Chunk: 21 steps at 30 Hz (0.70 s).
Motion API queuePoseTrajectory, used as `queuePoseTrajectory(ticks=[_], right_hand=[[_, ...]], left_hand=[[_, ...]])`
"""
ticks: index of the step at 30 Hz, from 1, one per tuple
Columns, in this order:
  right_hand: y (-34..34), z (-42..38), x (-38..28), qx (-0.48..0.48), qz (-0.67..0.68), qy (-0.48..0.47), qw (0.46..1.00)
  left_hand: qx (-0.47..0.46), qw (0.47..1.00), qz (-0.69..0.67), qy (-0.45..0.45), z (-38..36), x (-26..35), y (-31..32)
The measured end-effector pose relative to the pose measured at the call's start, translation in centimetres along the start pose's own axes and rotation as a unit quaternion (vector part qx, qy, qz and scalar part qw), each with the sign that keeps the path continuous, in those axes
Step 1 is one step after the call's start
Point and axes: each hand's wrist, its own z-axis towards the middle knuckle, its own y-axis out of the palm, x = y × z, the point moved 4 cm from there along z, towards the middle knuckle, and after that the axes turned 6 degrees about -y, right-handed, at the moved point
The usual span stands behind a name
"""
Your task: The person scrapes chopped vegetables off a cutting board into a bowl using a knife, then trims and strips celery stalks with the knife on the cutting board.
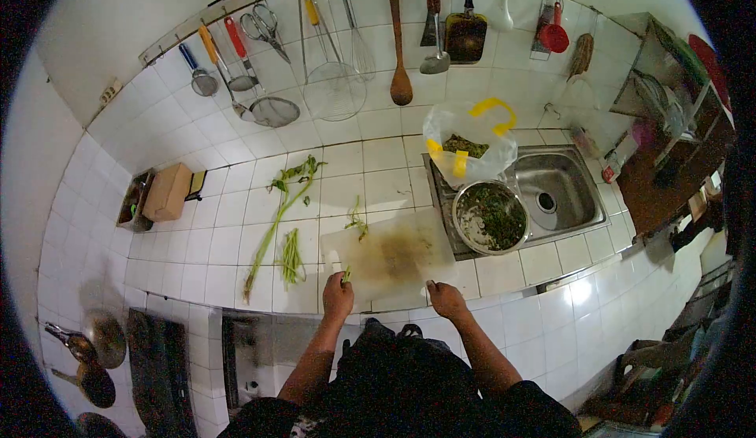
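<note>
A pale, brown-stained cutting board [390, 257] lies at the counter's front edge. My left hand [339, 296] is closed at its left front corner, with a small green stem piece [346, 275] by the thumb and a small pale object just beyond. At the right front corner my right hand [447, 300] is closed, thumb on top. Thin green scraps [358, 221] rest on the board's far left part. To the left are a bundle of cut stems [291, 258] and long leafy green stalks [276, 233]. Fingers under the board are hidden.
Right of the board, a metal bowl [494, 216] of chopped greens stands beside the sink [550, 188]. Behind it is a plastic bag [441, 127] with yellow handles, holding greens. Utensils, including a wooden spoon [400, 84], hang on the wall. A cardboard box [167, 192] stands left.
</note>
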Motion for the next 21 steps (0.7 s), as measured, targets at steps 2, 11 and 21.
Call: queuePoseTrajectory(ticks=[2, 11, 21], right_hand=[[-1.1, -0.3, 0.8, 0.033, 0.012, -0.013, 0.999], [-4.2, -0.5, 2.7, 0.096, -0.010, 0.045, 0.994], [-4.3, -1.6, 0.0, 0.079, -0.023, 0.012, 0.997]], left_hand=[[-0.022, 1.000, 0.021, 0.000, 0.1, 0.1, 0.1], [-0.004, 0.998, 0.056, 0.030, -0.3, 0.3, 0.5], [-0.014, 0.998, 0.060, 0.013, -0.2, 0.5, 0.3]])
